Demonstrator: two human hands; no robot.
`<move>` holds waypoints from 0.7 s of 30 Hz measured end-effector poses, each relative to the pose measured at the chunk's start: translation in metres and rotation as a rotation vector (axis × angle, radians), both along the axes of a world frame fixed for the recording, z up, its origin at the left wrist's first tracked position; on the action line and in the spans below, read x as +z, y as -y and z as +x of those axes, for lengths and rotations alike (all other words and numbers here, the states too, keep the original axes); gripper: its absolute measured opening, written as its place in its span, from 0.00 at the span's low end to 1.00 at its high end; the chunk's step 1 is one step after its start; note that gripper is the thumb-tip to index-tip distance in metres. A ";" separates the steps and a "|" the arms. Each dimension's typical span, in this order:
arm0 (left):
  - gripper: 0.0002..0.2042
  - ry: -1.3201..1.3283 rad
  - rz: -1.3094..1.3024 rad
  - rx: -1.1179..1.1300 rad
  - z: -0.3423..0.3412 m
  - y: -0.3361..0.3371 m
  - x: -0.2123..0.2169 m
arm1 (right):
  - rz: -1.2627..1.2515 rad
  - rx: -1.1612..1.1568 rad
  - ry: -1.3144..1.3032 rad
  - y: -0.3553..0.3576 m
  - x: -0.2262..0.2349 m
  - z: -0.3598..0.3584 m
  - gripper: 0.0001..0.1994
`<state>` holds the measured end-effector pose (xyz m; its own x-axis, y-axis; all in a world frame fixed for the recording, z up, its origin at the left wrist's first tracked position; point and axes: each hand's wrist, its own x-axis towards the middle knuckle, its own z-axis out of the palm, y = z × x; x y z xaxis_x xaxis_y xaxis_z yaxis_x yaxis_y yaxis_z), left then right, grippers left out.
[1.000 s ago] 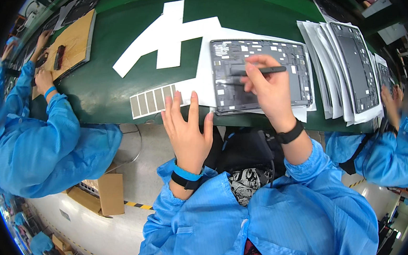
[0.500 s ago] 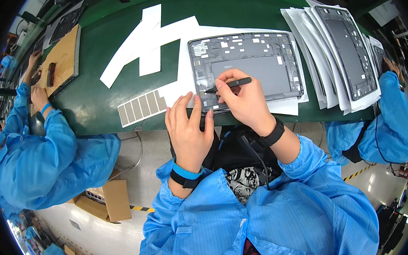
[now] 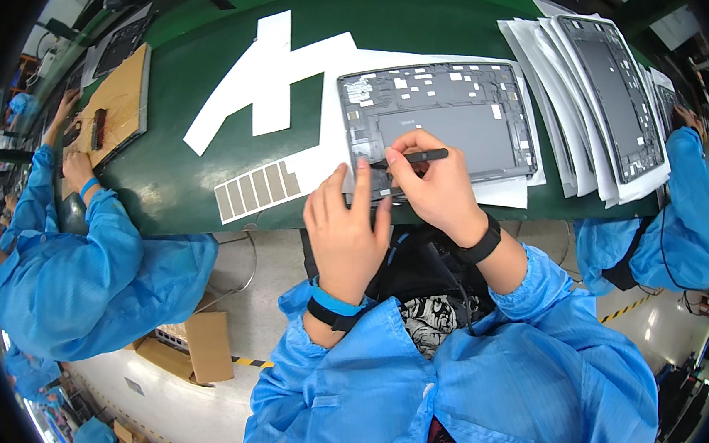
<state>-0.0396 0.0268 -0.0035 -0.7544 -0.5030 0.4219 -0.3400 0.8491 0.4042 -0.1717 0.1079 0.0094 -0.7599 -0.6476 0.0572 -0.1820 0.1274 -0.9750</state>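
A grey tablet housing (image 3: 453, 133) with many small white patches lies on white paper at the table's front edge. My right hand (image 3: 444, 195) pinches black tweezers (image 3: 426, 155), their tip low over the housing's near left corner. Fingers stretched, my left hand (image 3: 341, 233) holds nothing; its index fingertip rests on that same corner beside the tweezers' tip. What lies right under the fingertips is too small to make out. Left of the housing, close to my left hand, is a white backing sheet (image 3: 221, 203) carrying several grey rectangular pads.
White paper strips (image 3: 274, 78) lie crossed on the green table (image 3: 162, 181). To the right stands a stack of housings (image 3: 614, 100) with white sheets between. Co-workers in blue sit on both sides; a brown board (image 3: 122, 111) lies before the left one. An open carton (image 3: 211, 348) sits on the floor.
My left index finger has moved forward and right onto the housing's corner. The tweezers stay at nearly the same spot. The whole view has shifted slightly.
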 end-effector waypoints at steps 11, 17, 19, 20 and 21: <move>0.29 0.122 -0.077 0.082 0.012 -0.003 0.008 | -0.254 -0.187 0.064 0.003 0.026 -0.014 0.09; 0.28 0.168 -0.040 0.181 0.044 0.019 -0.012 | -0.066 0.261 0.041 0.060 0.012 0.015 0.11; 0.28 0.205 -0.057 0.171 0.044 0.020 -0.016 | -0.016 0.316 0.018 0.074 0.008 0.018 0.11; 0.28 0.209 -0.048 0.178 0.043 0.020 -0.017 | 0.015 0.314 -0.063 0.080 0.007 0.020 0.11; 0.28 0.200 -0.035 0.186 0.043 0.020 -0.017 | 0.046 0.312 -0.143 0.082 0.007 0.021 0.12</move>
